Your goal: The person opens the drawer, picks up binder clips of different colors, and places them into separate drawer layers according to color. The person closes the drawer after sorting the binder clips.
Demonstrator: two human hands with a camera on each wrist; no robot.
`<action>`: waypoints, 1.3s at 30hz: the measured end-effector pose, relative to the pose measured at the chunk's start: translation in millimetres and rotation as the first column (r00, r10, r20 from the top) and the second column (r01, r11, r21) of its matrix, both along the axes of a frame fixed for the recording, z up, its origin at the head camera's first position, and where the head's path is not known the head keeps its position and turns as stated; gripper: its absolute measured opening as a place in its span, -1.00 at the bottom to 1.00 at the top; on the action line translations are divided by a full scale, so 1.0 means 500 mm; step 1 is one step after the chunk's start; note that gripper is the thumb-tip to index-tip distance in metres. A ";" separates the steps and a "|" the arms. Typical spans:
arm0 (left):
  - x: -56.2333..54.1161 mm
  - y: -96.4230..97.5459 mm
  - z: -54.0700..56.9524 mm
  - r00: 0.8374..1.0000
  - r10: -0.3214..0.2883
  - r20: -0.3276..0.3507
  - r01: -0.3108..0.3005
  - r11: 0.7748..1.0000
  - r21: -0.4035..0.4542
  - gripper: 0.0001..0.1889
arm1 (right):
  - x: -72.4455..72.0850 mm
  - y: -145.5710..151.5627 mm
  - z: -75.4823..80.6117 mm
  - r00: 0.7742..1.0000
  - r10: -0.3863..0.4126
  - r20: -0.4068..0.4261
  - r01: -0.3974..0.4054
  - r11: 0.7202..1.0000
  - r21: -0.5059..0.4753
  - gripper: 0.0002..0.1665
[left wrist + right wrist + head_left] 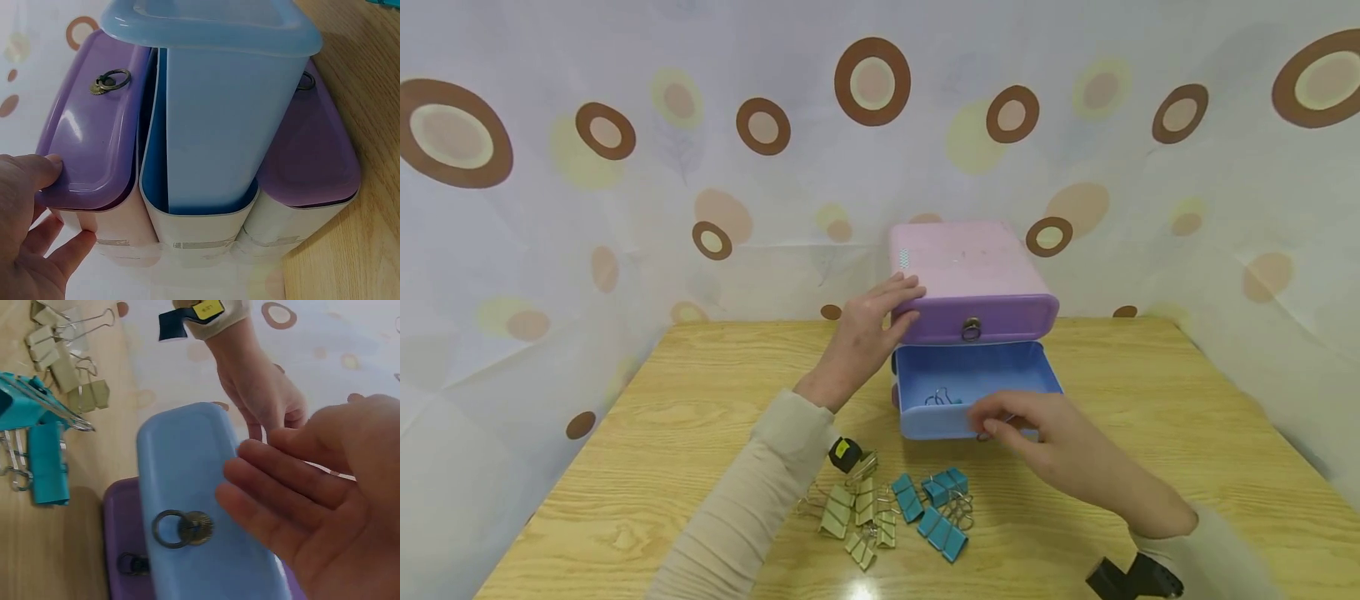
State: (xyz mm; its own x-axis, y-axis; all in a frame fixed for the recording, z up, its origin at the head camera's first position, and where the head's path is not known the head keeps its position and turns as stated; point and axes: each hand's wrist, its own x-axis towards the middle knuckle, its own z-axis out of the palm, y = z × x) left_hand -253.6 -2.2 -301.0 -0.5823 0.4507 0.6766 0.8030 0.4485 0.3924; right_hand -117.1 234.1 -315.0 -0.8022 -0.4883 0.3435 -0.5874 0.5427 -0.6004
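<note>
My left hand (865, 333) rests on the upper left front corner of a small drawer cabinet with a pink top (970, 254); its thumb touches the purple top drawer (87, 144). Below that, a blue drawer (917, 422) stands pulled out. Inside it, the wire handles of a binder clip (942, 397) show. At the blue drawer's front is my right hand (1045, 433), fingers extended and slightly bent, with nothing seen between them. The drawer's ring pull (169, 529) hangs beside the fingertips. Another purple drawer (312, 144) sits at the bottom, closed.
Several gold binder clips (837, 510) and blue binder clips (942, 533) lie on the wooden table (700, 392) in front of the cabinet. A patterned cloth (820, 183) hangs behind and at the sides. Black wrist devices (846, 454) are worn on both arms.
</note>
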 end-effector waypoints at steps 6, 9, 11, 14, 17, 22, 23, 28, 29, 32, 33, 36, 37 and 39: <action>0.001 0.000 -0.001 1.000 0.003 -0.027 -0.003 1.000 0.002 -0.66 | 0.008 -0.001 -0.056 0.996 0.090 0.028 -0.093 0.988 0.121 -0.74; 0.001 0.000 -0.002 1.000 0.005 -0.021 -0.005 1.000 0.000 -0.66 | 0.010 -0.006 -0.087 0.993 0.112 -0.049 -0.102 0.980 0.169 -0.69; 0.001 0.000 -0.002 1.000 0.007 -0.018 -0.007 1.000 -0.002 -0.66 | 0.012 -0.010 -0.103 0.989 0.120 -0.087 -0.102 0.976 0.192 -0.65; 0.002 0.000 -0.001 1.000 0.011 -0.018 -0.011 1.000 -0.001 -0.65 | 0.015 -0.017 -0.121 0.994 0.104 -0.033 -0.094 0.971 0.220 -0.59; 0.002 0.002 -0.002 1.000 0.012 -0.021 -0.012 1.000 0.002 -0.66 | 0.017 -0.022 -0.137 0.998 0.069 -0.003 -0.066 0.966 0.250 -0.53; 0.003 0.002 -0.001 1.000 0.013 -0.012 -0.013 1.000 0.002 -0.65 | 0.015 -0.027 -0.172 0.994 0.035 -0.099 -0.009 0.968 0.251 -0.49; 0.002 0.003 -0.002 1.000 0.013 -0.009 -0.013 1.000 0.002 -0.65 | 0.015 -0.027 -0.179 0.994 0.029 -0.107 -0.001 0.969 0.249 -0.49; 0.004 0.003 -0.002 1.000 0.015 -0.004 -0.015 1.000 0.002 -0.65 | 0.009 -0.023 -0.202 0.997 -0.002 -0.078 0.023 0.962 0.271 -0.52; 0.004 0.003 -0.002 1.000 0.015 -0.005 -0.015 1.000 0.002 -0.65 | 0.007 -0.023 -0.204 0.998 -0.007 -0.069 0.026 0.961 0.275 -0.53; 0.004 0.003 -0.002 1.000 0.014 -0.011 -0.014 1.000 0.002 -0.66 | 0.002 -0.022 -0.208 0.998 -0.022 -0.054 0.035 0.964 0.264 -0.57; 0.004 0.002 -0.002 1.000 0.015 -0.011 -0.015 1.000 0.002 -0.65 | 0.001 -0.023 -0.208 0.999 -0.024 -0.047 0.035 0.967 0.253 -0.58; 0.004 0.002 -0.002 1.000 0.018 -0.007 -0.018 1.000 0.001 -0.66 | -0.003 -0.024 -0.207 0.999 -0.042 0.000 0.041 0.974 0.222 -0.62; 0.004 0.002 -0.002 1.000 0.020 -0.005 -0.020 1.000 -0.001 -0.66 | -0.004 -0.025 -0.207 0.999 -0.050 0.016 0.046 0.976 0.214 -0.62; 0.004 0.001 -0.002 1.000 0.021 -0.003 -0.021 1.000 -0.003 -0.66 | -0.004 -0.024 -0.205 0.997 -0.062 0.052 0.050 0.979 0.197 -0.63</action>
